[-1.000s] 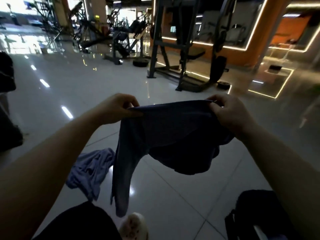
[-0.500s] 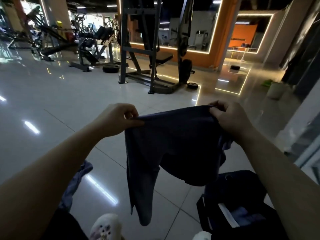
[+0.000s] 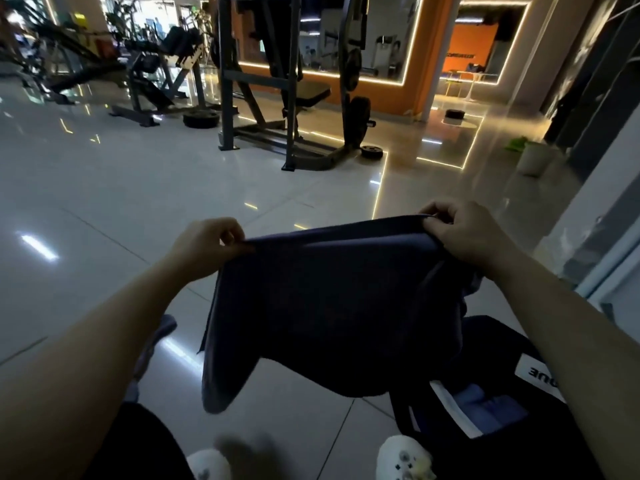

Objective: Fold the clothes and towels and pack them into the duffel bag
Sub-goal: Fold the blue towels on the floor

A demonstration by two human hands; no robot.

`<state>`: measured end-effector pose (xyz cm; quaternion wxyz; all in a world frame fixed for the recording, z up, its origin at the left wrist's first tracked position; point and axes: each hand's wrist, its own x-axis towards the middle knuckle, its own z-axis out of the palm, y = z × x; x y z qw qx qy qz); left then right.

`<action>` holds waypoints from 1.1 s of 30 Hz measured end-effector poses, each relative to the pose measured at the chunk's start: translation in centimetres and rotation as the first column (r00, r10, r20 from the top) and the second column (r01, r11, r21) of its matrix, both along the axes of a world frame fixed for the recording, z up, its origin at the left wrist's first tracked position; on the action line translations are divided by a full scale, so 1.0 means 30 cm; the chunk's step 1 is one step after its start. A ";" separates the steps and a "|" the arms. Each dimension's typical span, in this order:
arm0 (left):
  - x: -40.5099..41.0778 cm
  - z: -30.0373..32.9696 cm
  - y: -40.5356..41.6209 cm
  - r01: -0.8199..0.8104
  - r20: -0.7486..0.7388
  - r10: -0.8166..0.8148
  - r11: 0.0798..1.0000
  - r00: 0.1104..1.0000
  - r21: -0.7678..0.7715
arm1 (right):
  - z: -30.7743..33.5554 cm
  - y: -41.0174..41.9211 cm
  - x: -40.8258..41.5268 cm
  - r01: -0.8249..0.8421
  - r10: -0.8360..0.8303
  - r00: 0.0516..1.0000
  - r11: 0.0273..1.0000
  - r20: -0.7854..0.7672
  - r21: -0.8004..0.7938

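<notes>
- We see the duffel bag (image 3: 512,403) open on the floor, with blue fabric already showing in its mouth; it sits low and close, probably so folded pieces drop straight in.
- We hold the dark garment (image 3: 322,306) stretched in the air, above and just left of the bag, its top edge taut so the cloth hangs flat for folding; one part dangles lower on the bag's far side.
- Our right hand (image 3: 464,233), up above the bag, pinches the garment's top corner with curled fingers.
- Our left hand (image 3: 207,244), well left of the bag, pinches the opposite corner likewise.
</notes>
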<state>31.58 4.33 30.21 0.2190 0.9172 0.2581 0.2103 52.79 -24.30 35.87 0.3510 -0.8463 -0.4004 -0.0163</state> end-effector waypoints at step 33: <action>0.232 0.029 -0.315 0.158 0.190 -0.012 0.608 0.982 -0.778 | -0.103 0.180 0.025 0.097 -0.091 0.942 0.995 -0.324 0.002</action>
